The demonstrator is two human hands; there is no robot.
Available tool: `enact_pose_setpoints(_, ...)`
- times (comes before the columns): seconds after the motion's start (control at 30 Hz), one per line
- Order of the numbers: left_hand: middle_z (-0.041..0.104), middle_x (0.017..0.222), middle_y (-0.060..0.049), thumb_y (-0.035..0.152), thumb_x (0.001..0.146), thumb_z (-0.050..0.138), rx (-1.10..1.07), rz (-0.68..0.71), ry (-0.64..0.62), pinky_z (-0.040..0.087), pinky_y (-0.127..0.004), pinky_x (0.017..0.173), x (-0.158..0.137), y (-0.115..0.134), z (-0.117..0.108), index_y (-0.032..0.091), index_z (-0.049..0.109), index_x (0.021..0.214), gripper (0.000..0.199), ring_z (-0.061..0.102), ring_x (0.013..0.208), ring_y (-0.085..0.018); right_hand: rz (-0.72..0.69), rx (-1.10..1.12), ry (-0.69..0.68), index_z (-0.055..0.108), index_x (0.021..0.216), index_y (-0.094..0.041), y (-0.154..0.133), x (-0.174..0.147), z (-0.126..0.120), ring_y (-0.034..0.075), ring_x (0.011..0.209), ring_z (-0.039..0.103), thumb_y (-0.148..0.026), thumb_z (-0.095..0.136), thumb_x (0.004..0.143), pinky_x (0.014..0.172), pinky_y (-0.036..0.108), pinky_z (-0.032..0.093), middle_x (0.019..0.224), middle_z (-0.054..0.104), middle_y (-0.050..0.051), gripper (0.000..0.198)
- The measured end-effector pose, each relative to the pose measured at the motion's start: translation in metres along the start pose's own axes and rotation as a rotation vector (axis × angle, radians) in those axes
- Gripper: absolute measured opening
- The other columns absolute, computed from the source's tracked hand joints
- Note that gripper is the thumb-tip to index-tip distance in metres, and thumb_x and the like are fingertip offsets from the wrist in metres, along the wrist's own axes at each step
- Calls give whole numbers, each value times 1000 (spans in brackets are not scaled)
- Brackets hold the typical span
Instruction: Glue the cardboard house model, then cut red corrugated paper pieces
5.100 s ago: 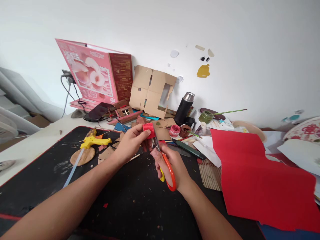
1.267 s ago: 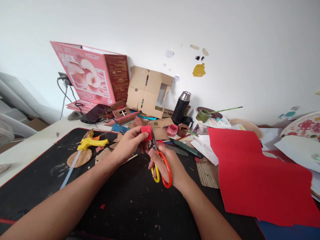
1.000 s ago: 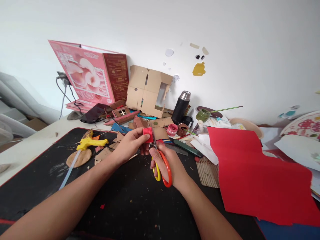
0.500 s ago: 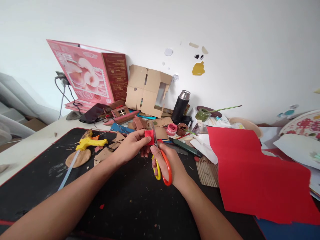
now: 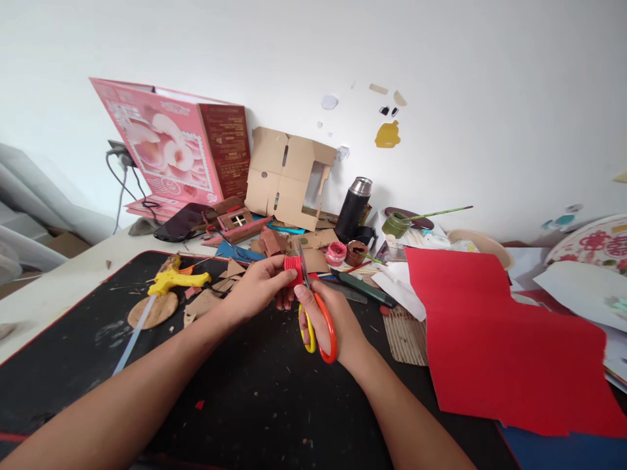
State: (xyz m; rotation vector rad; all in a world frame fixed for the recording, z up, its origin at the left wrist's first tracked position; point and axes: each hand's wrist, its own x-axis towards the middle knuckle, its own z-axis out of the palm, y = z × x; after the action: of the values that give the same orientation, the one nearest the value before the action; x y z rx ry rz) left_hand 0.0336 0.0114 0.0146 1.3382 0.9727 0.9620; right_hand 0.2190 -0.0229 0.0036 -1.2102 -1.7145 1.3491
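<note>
Between the thumb and fingers of my left hand point(image 5: 267, 282) is a small piece of red corrugated cardboard point(image 5: 292, 266), its ridges facing me. My right hand point(image 5: 336, 316) grips scissors point(image 5: 332, 333) with one orange and one yellow handle loop. The scissor blades point away from me and lie along the right edge of the red piece. Whether the blades are cutting into it, I cannot tell. Both hands are raised over the black mat point(image 5: 255, 405), near its far side.
A yellow glue gun point(image 5: 179, 281) rests on a round wooden disc point(image 5: 161, 312) at left. Behind my hands stand a black thermos point(image 5: 350, 212), a pink paint jar point(image 5: 336, 253) and cardboard scraps. A large red sheet point(image 5: 509, 339) covers the right side beside corrugated card point(image 5: 405, 336).
Almost nothing differs. The red piece and my left fingers have shifted very slightly, and the whole view has moved a touch.
</note>
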Motion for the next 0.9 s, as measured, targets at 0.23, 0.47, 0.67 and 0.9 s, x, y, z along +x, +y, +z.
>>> enact_pose_setpoints(0.23,69,60,0,54,87,79,-15,1,0,49,-23,44,1,0,1,19,62,89,39,65,46,-15,13,-1,6,50,87,-24,-1,0,-1,12,38,59,-80,48,103,38,21,41,59,60,-5,58)
enact_pose_setpoints(0.47,69,61,0,52,89,77,-11,0,-8,50,-23,45,2,-3,-1,20,62,89,36,65,47,-15,18,-14,7,52,87,-24,-2,-1,-1,12,38,58,-81,46,104,38,21,41,59,60,-4,60)
enact_pose_setpoints(0.67,69,60,0,53,88,78,-1,-6,-7,48,-23,44,2,-3,0,20,62,88,36,65,46,-15,17,-22,8,53,87,-24,-3,-1,-1,13,38,58,-80,46,104,38,22,42,59,60,-4,59)
enact_pose_setpoints(0.9,69,58,0,54,87,79,11,-3,-2,48,-22,43,2,-1,0,20,62,85,38,64,45,-15,33,-26,2,56,91,-24,-4,-2,-2,13,38,58,-80,45,104,39,23,42,60,60,-4,59)
